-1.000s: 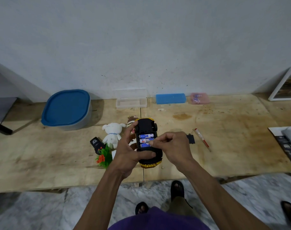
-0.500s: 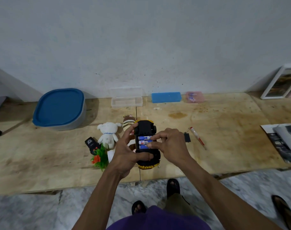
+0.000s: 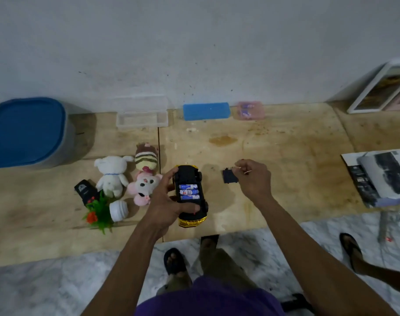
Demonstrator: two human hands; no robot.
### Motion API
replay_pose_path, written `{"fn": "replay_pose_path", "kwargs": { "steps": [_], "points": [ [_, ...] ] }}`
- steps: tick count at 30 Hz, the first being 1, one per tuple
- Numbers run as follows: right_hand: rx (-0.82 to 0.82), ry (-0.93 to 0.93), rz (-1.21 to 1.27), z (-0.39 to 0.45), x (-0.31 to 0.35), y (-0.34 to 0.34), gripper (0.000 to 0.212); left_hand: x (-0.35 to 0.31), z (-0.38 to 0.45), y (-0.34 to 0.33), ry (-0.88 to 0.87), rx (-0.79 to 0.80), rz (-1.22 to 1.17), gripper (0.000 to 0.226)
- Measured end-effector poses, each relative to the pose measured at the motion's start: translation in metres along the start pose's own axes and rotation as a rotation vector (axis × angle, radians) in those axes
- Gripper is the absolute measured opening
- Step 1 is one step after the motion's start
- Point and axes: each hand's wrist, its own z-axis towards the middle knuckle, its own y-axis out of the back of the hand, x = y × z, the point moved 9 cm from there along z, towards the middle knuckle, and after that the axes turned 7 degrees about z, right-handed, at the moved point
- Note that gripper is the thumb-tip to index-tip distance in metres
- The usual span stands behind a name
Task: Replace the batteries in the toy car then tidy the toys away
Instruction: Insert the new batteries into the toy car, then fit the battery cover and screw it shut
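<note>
Nearest the table's front edge, the toy car [image 3: 191, 195] lies belly-up on the wooden table [image 3: 285, 160], its yellow end toward the person and its open compartment showing three batteries [image 3: 189, 191] side by side. The left hand [image 3: 166, 201] grips the car from its left side, thumb curled across the underside below the batteries and fingers wrapped over the far end. Just to the right of the car, apart from it, the small black battery cover [image 3: 229, 176] rests flat on the wood. The right hand [image 3: 251, 179] hovers at the cover's right edge with fingers curled in; a thin red-and-pale stick pokes out past its fingertips, and whether that hand pinches it or also touches the cover cannot be told. Left of the car sit a pink plush [image 3: 142, 187], a white plush bear [image 3: 111, 175] and a striped plush [image 3: 146, 158], with a black remote [image 3: 85, 192] and a toppled little plant pot [image 3: 108, 210] nearby. Farther back along the wall stand a blue-lidded tub [image 3: 28, 132], a clear plastic box [image 3: 142, 118], a blue sponge-like block [image 3: 206, 111] and a small pink box [image 3: 250, 110].
</note>
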Motion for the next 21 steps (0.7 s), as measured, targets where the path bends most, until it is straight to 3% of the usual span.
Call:
{"fn": "replay_pose_path", "kwargs": {
  "steps": [9,15,21],
  "points": [
    [0.399,0.077,-0.692,0.072,-0.066,-0.041,0.047,0.001,0.036,-0.022,0.114,-0.091,0.013,0.121],
    [0.461,0.115,-0.720,0.086,-0.081,-0.050,0.048,-0.004,0.048,-0.034,0.121,-0.132,0.012,0.121],
    [0.452,0.128,-0.627,0.092,-0.083,-0.050,0.032,-0.003,0.051,-0.047,0.137,-0.137,-0.026,0.119]
  ]
}}
